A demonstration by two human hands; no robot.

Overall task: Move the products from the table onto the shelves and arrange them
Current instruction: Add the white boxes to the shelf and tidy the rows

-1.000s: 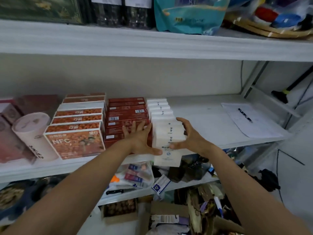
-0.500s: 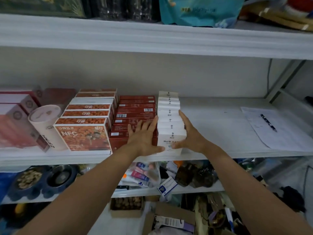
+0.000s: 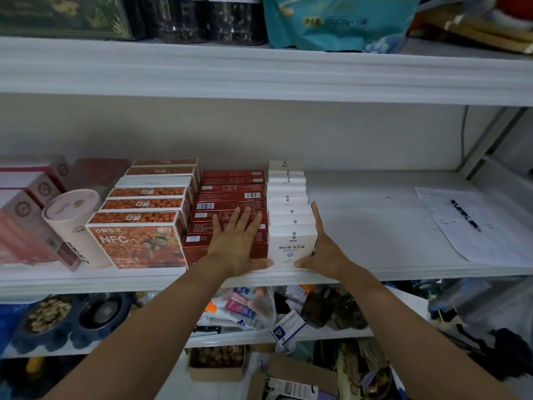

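While both hands brace it, the row of white cardboard boxes stands on the white middle shelf, running from the front edge back toward the wall. The left hand lies flat, its fingers straight and spread apart over the tops of the dark red flat cartons just left of the white row, with the thumb reaching across to touch the lower front of the nearest white box. The right hand mirrors it: its fingers are straight and held together, pressed along the right side of the row, and the thumb tip touches the front face low down. So the nearest white box sits between the two thumbs, and the row lies between the two sets of fingers.

A second ago that nearest box hung out past the shelf edge, below the rest; now it stands upright on the shelf, in line with the others and level with the red cartons' front.

Further left of the left fingers stand orange printed boxes marked NFC and a cream round tub. Well right of the right fingers a printed paper sheet lies flat with a black pen on it.
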